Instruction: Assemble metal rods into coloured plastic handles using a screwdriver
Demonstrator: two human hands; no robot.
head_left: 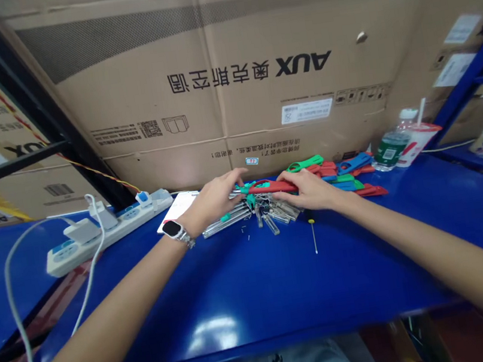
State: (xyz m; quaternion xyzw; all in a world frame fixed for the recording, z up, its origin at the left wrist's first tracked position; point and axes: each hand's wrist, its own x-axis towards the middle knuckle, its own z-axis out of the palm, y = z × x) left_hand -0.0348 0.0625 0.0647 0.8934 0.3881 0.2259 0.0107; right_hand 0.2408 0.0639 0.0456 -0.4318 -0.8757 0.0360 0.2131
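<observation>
A person's two bare hands met at a heap of small metal pieces (279, 213) on a blue table (259, 299). At the heap's far edge was a red handle (276, 186), lying crosswise between the hands. The right hand (308, 188), on the heap's right side, gripped the handle's right end, with the thumb below and the fingers above. The left hand (220, 195), on the heap's left side, had its fingers bent around the handle's other end, near some green and silver parts; whether they pressed on it could not be told. A smartwatch (174, 230) circled the left wrist.

Thin metal rods (227, 220) lay just left of the heap, and a white sheet (177, 208) was beyond them. Farther left of the heap stretched a white power strip (108, 232) with plugs and cables. Right of the heap was a pile of red, green and blue handles (344, 168); well past it stood a bottle (389, 153) and a cup with a straw (418, 142). A small screwdriver (314, 236) with a yellow end lay nearer the person than the heap, toward its right. Behind the heap rose a large cardboard box (230, 107) with upside-down print.
</observation>
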